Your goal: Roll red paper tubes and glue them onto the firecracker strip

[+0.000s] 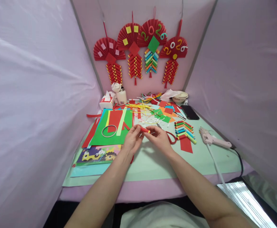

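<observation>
Above the middle of the table, a small red paper roll (144,129) with a yellow band at its right end spans my two hands. My left hand (134,138) pinches its left part between thumb and fingers. The fingers of my right hand (159,138) are closed at the yellow end. Just beyond my right hand lie red-handled scissors (171,138), partly hidden by it. To the right is a chevron of coloured paper rolls (184,130), with a red paper piece (186,145) at its lower end.
Coloured paper sheets (100,136) with a silver ring (102,130) lie at left, above a cartoon-printed pad (97,155). A glue gun (214,139) with its cord and a phone (190,112) are at right. Paper strips and scraps (162,115) cover the back. Fan decorations (152,33) hang behind.
</observation>
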Motion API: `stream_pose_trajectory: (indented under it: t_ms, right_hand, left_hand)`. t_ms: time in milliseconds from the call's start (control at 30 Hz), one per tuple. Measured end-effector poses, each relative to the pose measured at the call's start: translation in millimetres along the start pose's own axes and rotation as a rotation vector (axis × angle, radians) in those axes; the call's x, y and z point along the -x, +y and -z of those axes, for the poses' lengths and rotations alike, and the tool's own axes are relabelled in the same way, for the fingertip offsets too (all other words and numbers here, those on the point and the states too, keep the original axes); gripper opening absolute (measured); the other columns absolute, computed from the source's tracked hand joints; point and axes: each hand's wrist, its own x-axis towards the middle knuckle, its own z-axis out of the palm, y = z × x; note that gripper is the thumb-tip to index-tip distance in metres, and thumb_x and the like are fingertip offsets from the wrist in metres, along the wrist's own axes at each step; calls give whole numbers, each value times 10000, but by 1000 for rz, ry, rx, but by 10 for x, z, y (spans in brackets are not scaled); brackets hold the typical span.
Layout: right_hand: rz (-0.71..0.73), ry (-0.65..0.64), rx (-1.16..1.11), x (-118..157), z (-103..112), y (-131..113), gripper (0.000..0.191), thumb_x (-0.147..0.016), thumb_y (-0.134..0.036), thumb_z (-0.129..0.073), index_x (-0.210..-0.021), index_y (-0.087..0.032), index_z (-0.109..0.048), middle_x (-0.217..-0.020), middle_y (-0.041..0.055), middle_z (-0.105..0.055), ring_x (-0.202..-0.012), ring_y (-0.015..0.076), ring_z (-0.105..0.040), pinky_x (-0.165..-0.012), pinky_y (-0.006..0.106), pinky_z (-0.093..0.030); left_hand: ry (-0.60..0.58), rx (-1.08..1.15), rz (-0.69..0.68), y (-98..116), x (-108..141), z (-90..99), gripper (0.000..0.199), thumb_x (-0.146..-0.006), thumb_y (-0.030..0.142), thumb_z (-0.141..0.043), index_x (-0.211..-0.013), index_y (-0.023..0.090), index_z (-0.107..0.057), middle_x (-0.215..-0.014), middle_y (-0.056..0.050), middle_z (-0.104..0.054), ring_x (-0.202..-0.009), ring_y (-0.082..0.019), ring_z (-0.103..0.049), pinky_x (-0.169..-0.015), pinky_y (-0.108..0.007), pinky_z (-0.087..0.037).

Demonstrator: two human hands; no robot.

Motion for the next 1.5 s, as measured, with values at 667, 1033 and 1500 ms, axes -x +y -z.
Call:
stream_pose_trajectory:
  t_ms: [667, 1033, 1500]
  right_hand:
    - [-9, 62, -34, -20, -21, 54, 244, -734, -387, -617, -871, -185, -626, -747, 26, -637, -647, 146, -567, -588, 262, -459]
    - [-22, 14, 590, -401, 485, 95, 290, -832, -425, -481, -962, -215, -634, -923, 18, -681, -808, 145, -619, -707, 243, -472]
    - [-539, 87, 1237, -1496, 1793, 668, 330, -858, -306, -539, -1128, -117, -527, -1118, 100, -551, -956, 193, -567, -804, 377, -486]
  left_hand:
    - [30, -127, -105, -43, 67, -99, 296, -677, 169, -704, -941, 208, -576, -831, 19, -624, -778, -79, -592, -826, -251, -436]
    - [128, -55, -11, -46, 11, -38, 176, -686, 190, -707, -829, 160, -609, -883, -44, -686, -884, -161, -639, -859, -324, -476]
    - [181, -164, 113, -73, 22, -4, 179, -674, 173, -710, -819, 138, -611, -862, -90, -689, -785, -176, -657, -714, -287, -536]
